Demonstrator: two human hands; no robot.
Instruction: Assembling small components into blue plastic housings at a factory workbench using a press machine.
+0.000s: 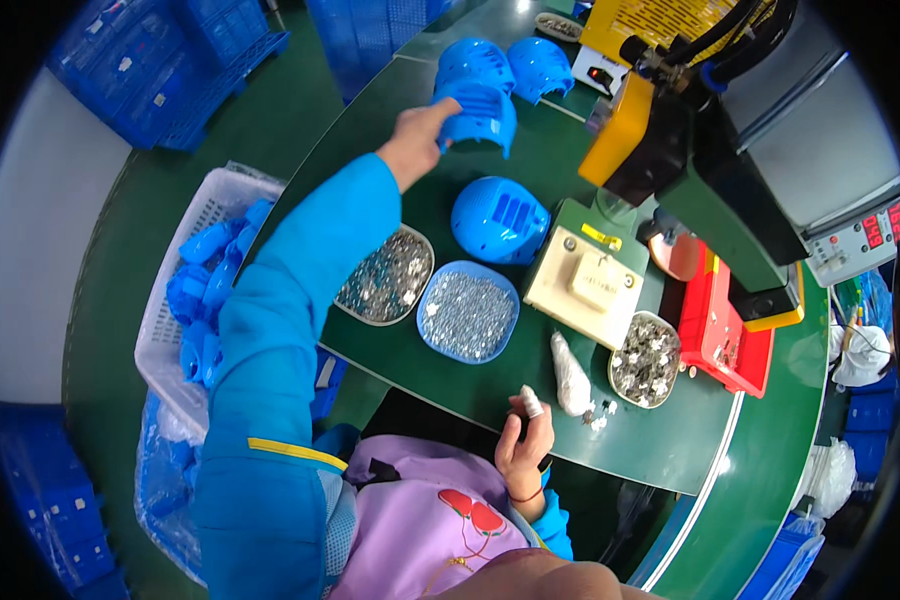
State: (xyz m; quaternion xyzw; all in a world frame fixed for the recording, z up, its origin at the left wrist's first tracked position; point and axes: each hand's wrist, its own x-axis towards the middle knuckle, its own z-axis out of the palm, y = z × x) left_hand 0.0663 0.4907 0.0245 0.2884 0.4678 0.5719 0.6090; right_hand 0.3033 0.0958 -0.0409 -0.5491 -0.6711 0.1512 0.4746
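Note:
My left hand, arm stretched forward, grips the edge of a blue plastic housing with slots, at the far side of the green table. Two similar blue housings, one behind it and one to its right, stand close by. A further rounded blue housing lies nearer, beside the machine's base. At the table's near edge is my right hand, fingers loosely bent and apart, with white wrapping round one fingertip. Nothing shows in it. A white wrapped bundle lies just beyond it.
Small metal parts fill a grey tray and a blue tray. A press machine stands right, with a cream fixture block. Near it are a parts dish and a red bin. Left stands a white crate of blue parts.

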